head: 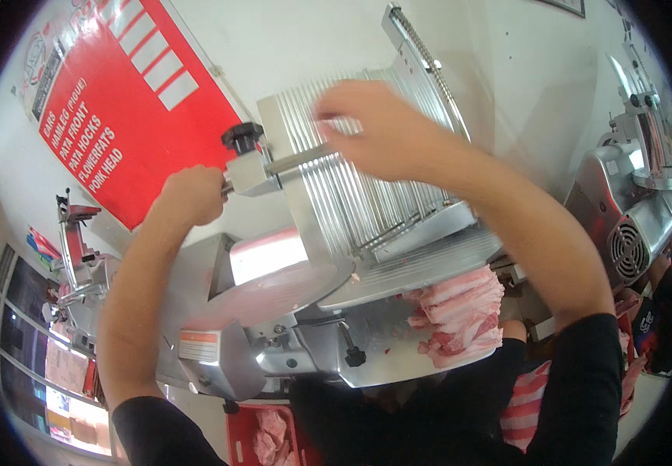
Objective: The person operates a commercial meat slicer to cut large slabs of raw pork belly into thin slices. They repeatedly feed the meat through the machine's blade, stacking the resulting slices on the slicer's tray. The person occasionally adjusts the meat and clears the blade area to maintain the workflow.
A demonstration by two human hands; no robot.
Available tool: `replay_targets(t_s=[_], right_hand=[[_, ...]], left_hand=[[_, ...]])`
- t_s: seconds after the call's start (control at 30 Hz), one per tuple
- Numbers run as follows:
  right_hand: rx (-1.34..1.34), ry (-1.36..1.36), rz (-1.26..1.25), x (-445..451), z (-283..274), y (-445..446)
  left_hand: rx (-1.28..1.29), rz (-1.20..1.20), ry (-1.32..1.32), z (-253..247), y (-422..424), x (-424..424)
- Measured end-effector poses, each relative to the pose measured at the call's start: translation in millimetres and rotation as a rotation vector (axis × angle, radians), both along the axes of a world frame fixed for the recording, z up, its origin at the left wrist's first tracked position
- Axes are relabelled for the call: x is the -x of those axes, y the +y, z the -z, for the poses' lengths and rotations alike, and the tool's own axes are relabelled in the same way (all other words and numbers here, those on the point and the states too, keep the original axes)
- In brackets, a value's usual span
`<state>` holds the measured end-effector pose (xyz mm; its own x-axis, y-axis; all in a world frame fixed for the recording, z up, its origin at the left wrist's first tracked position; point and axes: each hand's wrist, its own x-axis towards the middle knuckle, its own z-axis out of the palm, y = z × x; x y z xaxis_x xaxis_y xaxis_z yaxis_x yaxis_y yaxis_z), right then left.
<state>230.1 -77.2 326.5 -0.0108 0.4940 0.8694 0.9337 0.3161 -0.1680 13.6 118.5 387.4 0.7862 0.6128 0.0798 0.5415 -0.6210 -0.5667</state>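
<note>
A meat slicer stands before me, its round blade (277, 291) low in front of a ribbed metal carriage plate (336, 198). My left hand (193, 195) is closed around a rod end at the carriage's left side, beside a metal block (252, 173) with a black knob (242, 137). A flat metal bar (301, 158) runs from that block towards my right hand (365, 131). That hand is blurred over the ribbed plate, fingers curved; whether it grips the bar cannot be made out. Sliced pork (464, 317) lies piled on the receiving tray (388, 355).
Below the slicer sits a red crate (234, 434) holding pieces of meat. Other slicers stand at the right (627, 215) and at the far left (82, 268). A red poster (155, 145) with writing hangs on the wall. Part of another person (662, 314) shows at the right edge.
</note>
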Motion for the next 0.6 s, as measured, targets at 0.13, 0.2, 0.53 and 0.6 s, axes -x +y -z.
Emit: replay_targets(t_s=[0.13,0.2,0.53,0.6], right_hand=[[0.499,0.043,0.149,57,-45,145],[0.667,0.063,0.312,58,-52,166],[0.721,0.106,-0.247,27,-54,186],[0.476,0.064,-0.207,3,-49,162]], left_hand=[[-0.061,-0.165,0.071,2,20,21],[-0.054,-0.094,0.001,3,23,25],[-0.075,-0.141,-0.053,-3,20,45],[-0.128,-0.11,-0.054,-2,27,39]])
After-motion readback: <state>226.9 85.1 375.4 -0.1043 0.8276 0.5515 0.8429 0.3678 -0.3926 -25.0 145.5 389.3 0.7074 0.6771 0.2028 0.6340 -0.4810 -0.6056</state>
